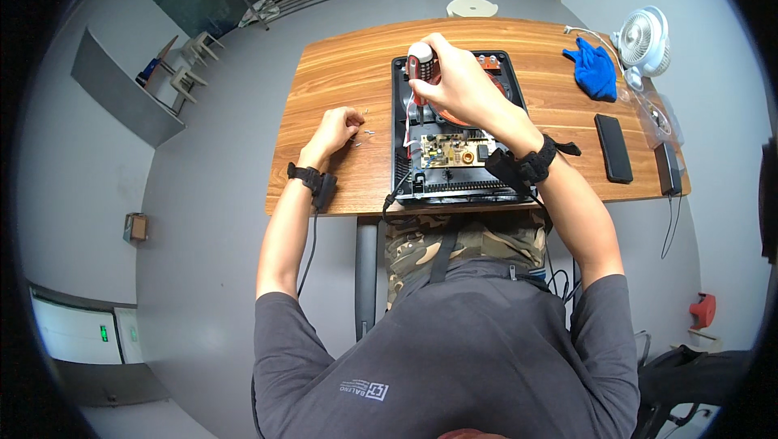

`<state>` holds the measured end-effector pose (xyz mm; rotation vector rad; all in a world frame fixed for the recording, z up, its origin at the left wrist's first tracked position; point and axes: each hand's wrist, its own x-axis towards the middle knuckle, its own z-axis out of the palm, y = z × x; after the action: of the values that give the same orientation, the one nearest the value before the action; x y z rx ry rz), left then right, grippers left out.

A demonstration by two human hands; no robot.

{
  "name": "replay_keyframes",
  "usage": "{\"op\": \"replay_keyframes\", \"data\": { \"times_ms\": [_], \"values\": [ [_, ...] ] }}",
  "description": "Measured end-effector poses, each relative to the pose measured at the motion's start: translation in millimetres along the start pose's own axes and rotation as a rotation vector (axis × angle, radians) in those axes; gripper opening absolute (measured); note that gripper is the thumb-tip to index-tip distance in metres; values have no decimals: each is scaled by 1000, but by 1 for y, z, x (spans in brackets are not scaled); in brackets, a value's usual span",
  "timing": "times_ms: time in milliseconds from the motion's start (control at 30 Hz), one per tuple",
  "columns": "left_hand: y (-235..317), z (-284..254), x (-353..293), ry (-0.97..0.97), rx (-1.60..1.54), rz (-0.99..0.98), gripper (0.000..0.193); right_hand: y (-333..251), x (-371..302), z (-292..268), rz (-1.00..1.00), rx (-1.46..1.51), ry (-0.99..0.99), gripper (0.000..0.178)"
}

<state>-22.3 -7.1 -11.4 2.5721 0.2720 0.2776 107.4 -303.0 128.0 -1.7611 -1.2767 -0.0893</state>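
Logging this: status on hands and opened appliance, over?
Right hand gripping screwdriver over opened appliance. Left hand beside small screws. Right wrist hides part of appliance.

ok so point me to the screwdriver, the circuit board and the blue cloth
screwdriver (422, 69): head view, on its handle
circuit board (450, 152): head view, middle of its component side
blue cloth (594, 70): head view, middle of its crumpled top

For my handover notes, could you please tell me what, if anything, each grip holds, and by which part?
The right grip holds a screwdriver by its handle; whether the left grip, beside small metal pieces, holds anything cannot be told.
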Motion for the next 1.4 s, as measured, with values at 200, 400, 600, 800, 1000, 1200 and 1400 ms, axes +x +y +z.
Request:
{"op": "replay_keyframes", "data": {
  "times_ms": [200,400,600,800,1000,1200,1400],
  "values": [
    [10,0,9,45,-58,-90,18,3,0,0,-18,-29,16,41],
    [10,0,2,123,-72,-52,15,3,-3,-3,-15,-9,16,40],
    [29,8,-28,-6,99,83,24,3,-4,-4,-31,-24,23,41],
    [48,15,-32,65,146,153,18,-1,-3,2,-32,-15,13,40],
    [28,16,-39,124,131,152,11,0,-4,-1,-51,-38,22,41],
    [6,7,-63,90,124,52,12,-3,-4,-4,-52,-41,5,42],
    [4,0,-74,89,115,74,9,-4,-4,-2,-56,-38,-4,41]
  ]
}}
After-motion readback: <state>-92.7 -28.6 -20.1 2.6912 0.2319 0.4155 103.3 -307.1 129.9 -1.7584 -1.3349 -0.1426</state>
